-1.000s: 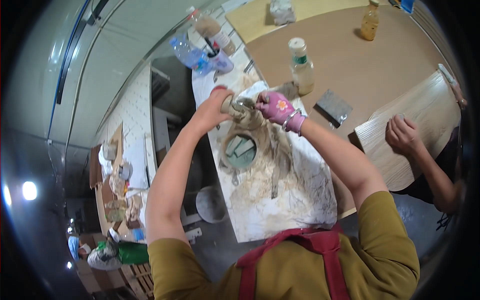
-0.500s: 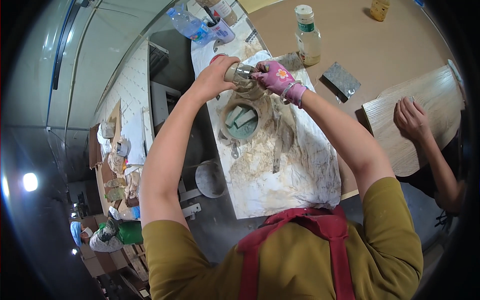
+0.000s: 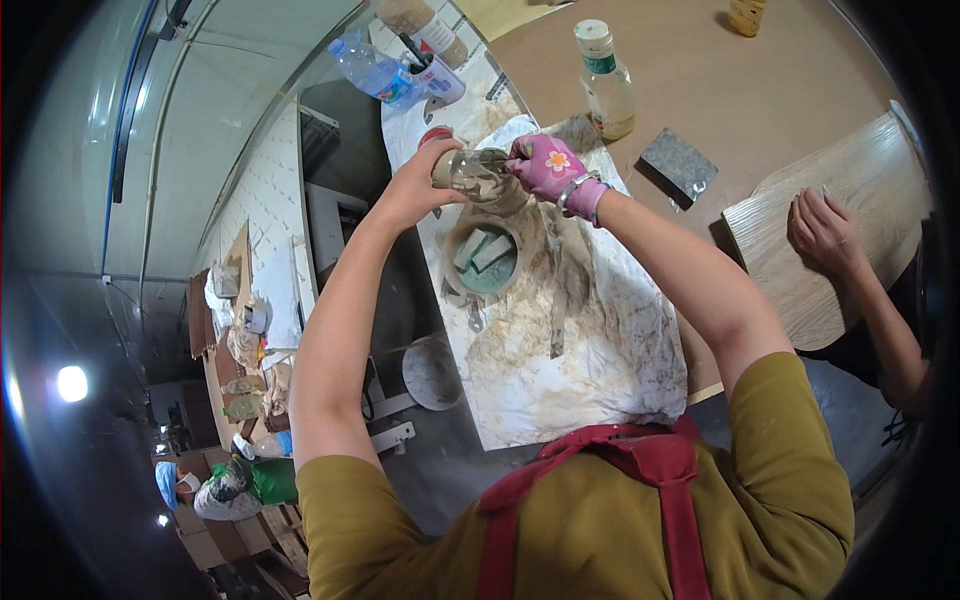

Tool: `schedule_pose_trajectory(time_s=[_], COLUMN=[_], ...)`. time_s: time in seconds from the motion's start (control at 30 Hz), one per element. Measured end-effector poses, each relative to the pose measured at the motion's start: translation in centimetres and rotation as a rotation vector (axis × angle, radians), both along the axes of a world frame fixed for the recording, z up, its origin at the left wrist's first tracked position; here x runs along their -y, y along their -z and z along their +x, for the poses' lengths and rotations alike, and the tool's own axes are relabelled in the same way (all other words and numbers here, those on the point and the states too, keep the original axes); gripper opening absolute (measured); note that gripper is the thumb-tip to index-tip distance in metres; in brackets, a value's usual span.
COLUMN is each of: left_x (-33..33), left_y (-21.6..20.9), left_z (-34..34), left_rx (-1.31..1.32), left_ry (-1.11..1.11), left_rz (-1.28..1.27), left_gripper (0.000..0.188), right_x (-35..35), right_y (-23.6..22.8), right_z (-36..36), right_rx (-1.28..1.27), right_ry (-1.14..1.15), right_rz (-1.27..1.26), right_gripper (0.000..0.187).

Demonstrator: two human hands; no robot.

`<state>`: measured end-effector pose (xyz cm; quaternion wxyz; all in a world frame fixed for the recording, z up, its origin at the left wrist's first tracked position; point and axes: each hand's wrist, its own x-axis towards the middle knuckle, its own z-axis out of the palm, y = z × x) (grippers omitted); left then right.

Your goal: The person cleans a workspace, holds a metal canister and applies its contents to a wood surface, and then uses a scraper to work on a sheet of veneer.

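Note:
My bare left hand (image 3: 412, 192) is wrapped round a clear jar (image 3: 480, 166) with beige matter in it, held on its side above the table. A red thing (image 3: 435, 133) shows behind that hand; what it belongs to is unclear. At the jar's other end is my right hand (image 3: 548, 165), in a pink glove with a flower print, its fingers closed in a pinch. Whatever they grip is too small to name. Just below the jar stands a round bowl (image 3: 456, 284), holding greenish liquid and a few pale blocks (image 3: 492, 253).
A stained white sheet (image 3: 610, 330) covers the table. Beyond lie a glass bottle (image 3: 607, 90), a dark grey block (image 3: 680, 165), a plastic bottle (image 3: 375, 72) and a pen cup (image 3: 438, 80). At right, another person's hand (image 3: 823, 228) rests on a wooden board (image 3: 770, 225).
Both my hands and the jar now sit slightly lower in view, with more of the jar's side showing. The whole view has shifted slightly. My grips look the same.

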<state>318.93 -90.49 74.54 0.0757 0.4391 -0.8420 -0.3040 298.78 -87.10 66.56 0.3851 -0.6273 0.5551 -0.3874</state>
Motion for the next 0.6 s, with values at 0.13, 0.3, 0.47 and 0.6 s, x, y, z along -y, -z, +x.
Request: schedule_pose_trajectory(time_s=[0.13,0.3,0.47,0.6], left_x=[-0.3,-0.5,-0.7,-0.9], left_y=[0.1,0.1,0.8,0.7], left_z=[0.4,0.2,0.4,-0.4], left_rx=[-0.054,-0.144,-0.070,-0.103], left_ry=[-0.088,-0.130,-0.117,-0.061], left_rz=[0.090,0.160,0.022,-0.148], left_gripper=[0.064,0.063,0.063,0.059], right_x=[-0.2,0.1,-0.3,0.6], right_y=[-1.3,-0.5,-1.2,-0.3], right_z=[0.5,0.3,0.5,-0.1], right_rx=[0.077,-0.053,0.175,0.445], right_ry=[-0.031,0.030,-0.043,0.003], right_rz=[-0.058,-0.058,0.010,0.291], right_gripper=[0.023,0.021,0.022,0.017])
